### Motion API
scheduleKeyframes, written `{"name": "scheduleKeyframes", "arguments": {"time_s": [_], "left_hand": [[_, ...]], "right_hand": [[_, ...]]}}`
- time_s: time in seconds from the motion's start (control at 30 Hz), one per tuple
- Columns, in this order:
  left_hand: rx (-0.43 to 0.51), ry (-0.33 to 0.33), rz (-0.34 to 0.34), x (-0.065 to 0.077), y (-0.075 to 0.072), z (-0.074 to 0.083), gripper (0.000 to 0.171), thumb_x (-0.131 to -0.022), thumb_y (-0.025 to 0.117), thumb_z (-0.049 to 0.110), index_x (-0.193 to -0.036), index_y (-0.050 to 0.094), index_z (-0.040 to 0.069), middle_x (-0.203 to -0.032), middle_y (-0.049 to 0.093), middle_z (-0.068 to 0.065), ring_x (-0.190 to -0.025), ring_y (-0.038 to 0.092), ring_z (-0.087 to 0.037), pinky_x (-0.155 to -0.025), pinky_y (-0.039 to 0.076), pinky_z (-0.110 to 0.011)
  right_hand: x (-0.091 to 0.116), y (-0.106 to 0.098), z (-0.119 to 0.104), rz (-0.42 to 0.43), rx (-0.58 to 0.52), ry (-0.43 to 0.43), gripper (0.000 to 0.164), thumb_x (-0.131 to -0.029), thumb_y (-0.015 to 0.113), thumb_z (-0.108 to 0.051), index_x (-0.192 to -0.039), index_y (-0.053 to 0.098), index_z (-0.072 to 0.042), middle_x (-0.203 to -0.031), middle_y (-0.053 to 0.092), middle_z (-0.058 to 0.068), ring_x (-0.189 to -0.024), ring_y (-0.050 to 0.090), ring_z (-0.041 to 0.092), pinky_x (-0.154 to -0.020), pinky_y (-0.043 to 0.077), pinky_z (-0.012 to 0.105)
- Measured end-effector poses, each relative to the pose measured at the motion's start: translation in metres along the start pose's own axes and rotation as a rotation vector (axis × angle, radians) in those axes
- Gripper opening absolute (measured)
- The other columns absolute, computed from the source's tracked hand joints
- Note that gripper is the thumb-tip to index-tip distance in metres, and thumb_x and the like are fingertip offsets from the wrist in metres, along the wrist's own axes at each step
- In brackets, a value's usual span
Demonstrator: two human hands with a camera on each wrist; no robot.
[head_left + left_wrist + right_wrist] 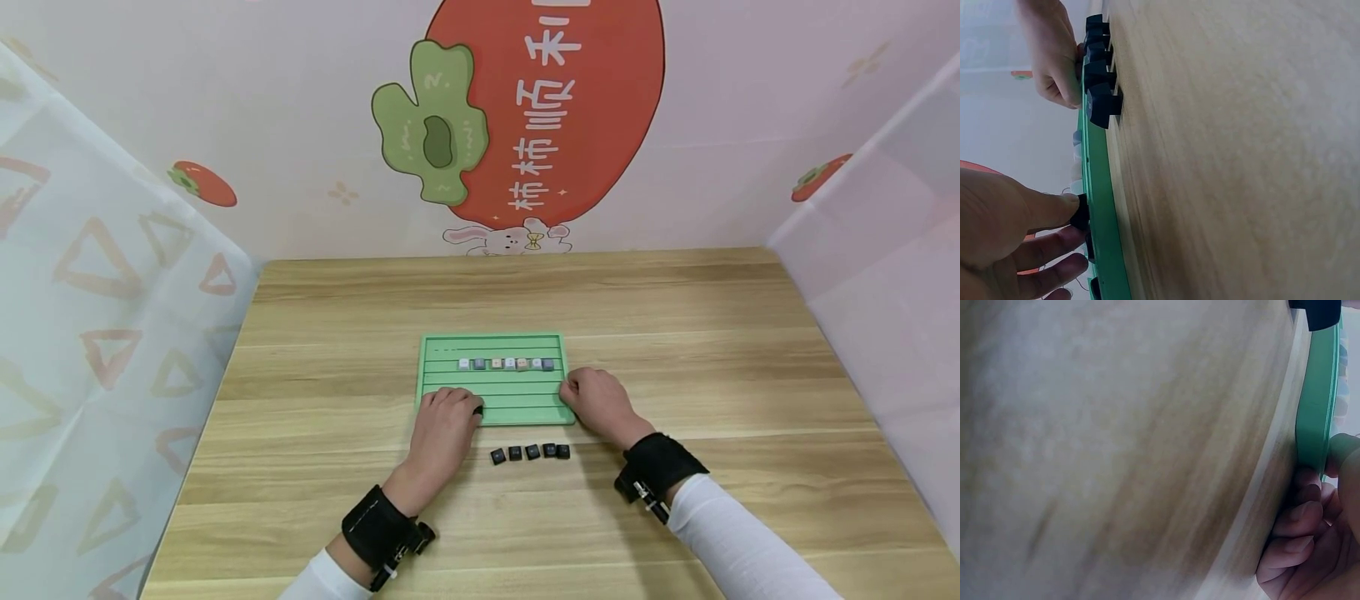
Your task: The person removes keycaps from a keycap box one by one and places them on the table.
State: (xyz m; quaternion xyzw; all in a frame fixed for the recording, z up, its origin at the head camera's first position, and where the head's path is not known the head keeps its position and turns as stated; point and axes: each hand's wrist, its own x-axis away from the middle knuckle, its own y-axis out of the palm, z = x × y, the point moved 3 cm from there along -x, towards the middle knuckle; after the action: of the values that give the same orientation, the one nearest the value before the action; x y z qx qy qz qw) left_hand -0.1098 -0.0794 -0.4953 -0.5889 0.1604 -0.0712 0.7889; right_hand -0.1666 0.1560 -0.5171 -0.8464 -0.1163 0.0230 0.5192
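Note:
A green ridged board (521, 402) lies on the wooden table, with a row of white, grey and beige keycaps (510, 364) across its upper part. Over its lower left part, my left hand (445, 427) pinches a black keycap (1080, 212) between thumb and fingers, right at the board's surface. Further black pieces (1095, 287) show on the board beneath those fingers, partly hidden. My right hand (602, 406) grips the board's right edge, thumb on top and the other fingers curled in at the side.
Several loose black keycaps (532, 452) stand in a line on the table (337, 358) just in front of the board. A printed backdrop (300, 167) rises behind the table, and patterned sheets (127, 333) hang along both sides.

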Motion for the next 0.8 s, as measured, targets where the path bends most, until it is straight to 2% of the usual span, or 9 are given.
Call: {"name": "scheduleKeyframes", "arguments": {"time_s": [0.8], "left_hand": [[0.021,0.022,0.042,0.005,-0.012,0.006,0.019,-0.08,0.071,0.019,-0.099,0.074,0.015,-0.099,0.069,0.0,-0.096,0.06,-0.02,-0.082,0.044,-0.038]], "right_hand": [[-0.001,0.0,-0.001,-0.004,-0.005,0.007,0.034,-0.085,0.051,-0.015,-0.054,0.037,-0.013,-0.051,0.028,-0.004,-0.046,0.03,0.012,-0.049,0.024,0.027]]}}
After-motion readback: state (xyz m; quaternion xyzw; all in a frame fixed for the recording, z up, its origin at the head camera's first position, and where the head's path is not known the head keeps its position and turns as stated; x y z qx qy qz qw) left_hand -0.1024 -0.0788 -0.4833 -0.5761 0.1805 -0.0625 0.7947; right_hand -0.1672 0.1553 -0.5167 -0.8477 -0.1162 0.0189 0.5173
